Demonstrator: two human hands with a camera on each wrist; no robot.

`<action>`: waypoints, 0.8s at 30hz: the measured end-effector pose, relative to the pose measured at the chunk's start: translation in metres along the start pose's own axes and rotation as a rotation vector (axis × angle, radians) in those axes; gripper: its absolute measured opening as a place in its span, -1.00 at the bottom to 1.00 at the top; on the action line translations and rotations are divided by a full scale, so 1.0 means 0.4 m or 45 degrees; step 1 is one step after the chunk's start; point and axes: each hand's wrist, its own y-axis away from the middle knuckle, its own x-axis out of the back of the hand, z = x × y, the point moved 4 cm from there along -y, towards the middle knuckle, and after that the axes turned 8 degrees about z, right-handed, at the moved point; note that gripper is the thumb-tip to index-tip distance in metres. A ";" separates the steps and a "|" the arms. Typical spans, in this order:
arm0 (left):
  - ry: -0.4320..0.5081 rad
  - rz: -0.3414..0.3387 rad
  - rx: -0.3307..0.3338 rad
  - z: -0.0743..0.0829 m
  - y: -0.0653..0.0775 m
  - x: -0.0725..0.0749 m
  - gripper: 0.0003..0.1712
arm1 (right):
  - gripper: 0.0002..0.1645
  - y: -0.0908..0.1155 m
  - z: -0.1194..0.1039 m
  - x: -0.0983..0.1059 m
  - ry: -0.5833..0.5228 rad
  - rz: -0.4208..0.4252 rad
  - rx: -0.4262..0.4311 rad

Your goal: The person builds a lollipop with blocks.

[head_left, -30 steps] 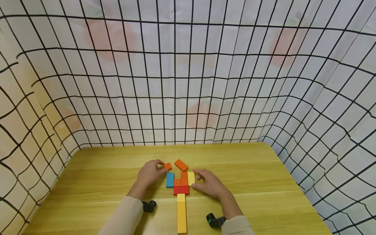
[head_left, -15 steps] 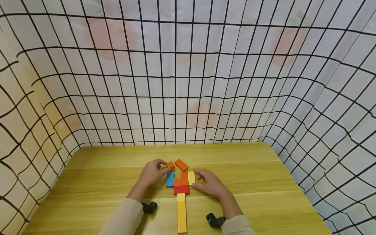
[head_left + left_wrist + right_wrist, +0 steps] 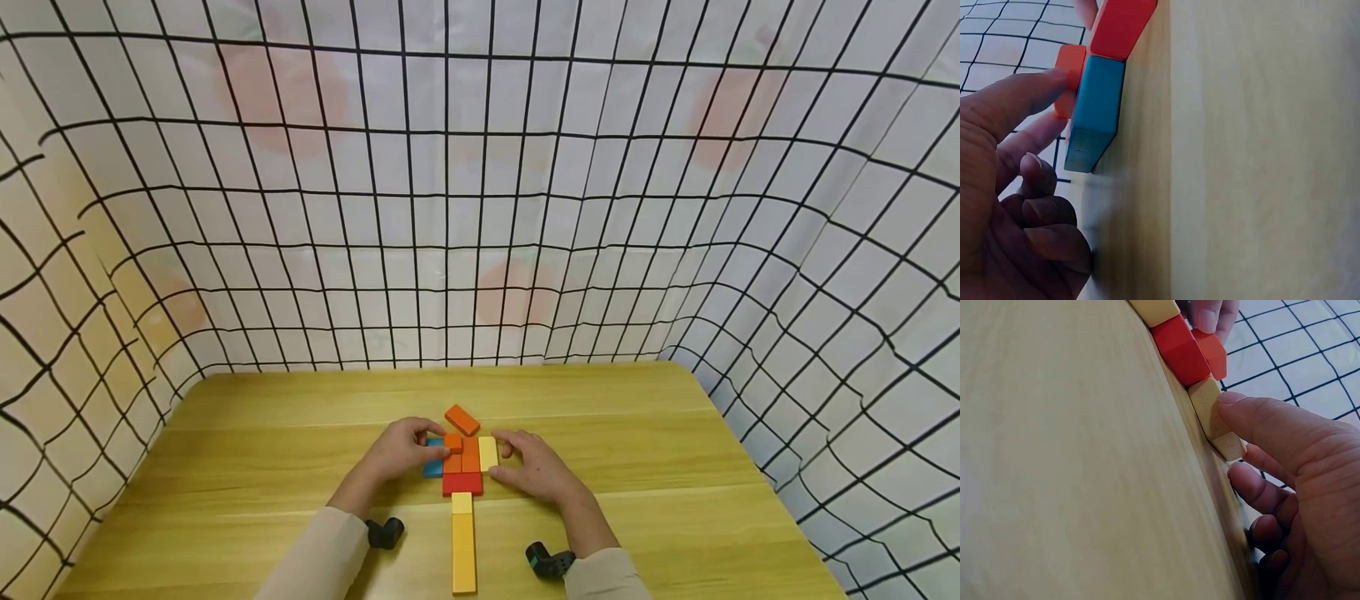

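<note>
My left hand (image 3: 397, 454) pinches a small orange block (image 3: 453, 442) between thumb and index finger, over the far-left part of the block pattern. In the left wrist view that orange block (image 3: 1071, 62) shows behind the blue block (image 3: 1100, 94). The blue block (image 3: 432, 468) is partly covered by my left fingers in the head view. My right hand (image 3: 534, 468) holds the pale yellow block (image 3: 488, 454) by its two ends, thumb near and index far. Between blue and pale yellow stand an upright orange block (image 3: 470, 456) and a lower orange square (image 3: 452, 465).
A red block (image 3: 462, 484) lies crosswise in front, followed by a small yellow block (image 3: 462, 502) and a long yellow one (image 3: 463, 554). One loose orange block (image 3: 462, 419) lies slanted behind. Black-gridded white sheeting (image 3: 480, 250) surrounds the wooden table (image 3: 637, 433).
My left hand has carried the small orange block rightward and nearer, from beyond the blue block to over the orange blocks. The right hand stays at the pale yellow block.
</note>
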 end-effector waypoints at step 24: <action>-0.108 -0.051 0.005 0.009 0.006 -0.005 -0.65 | -0.22 0.001 -0.002 -0.001 0.019 0.006 -0.007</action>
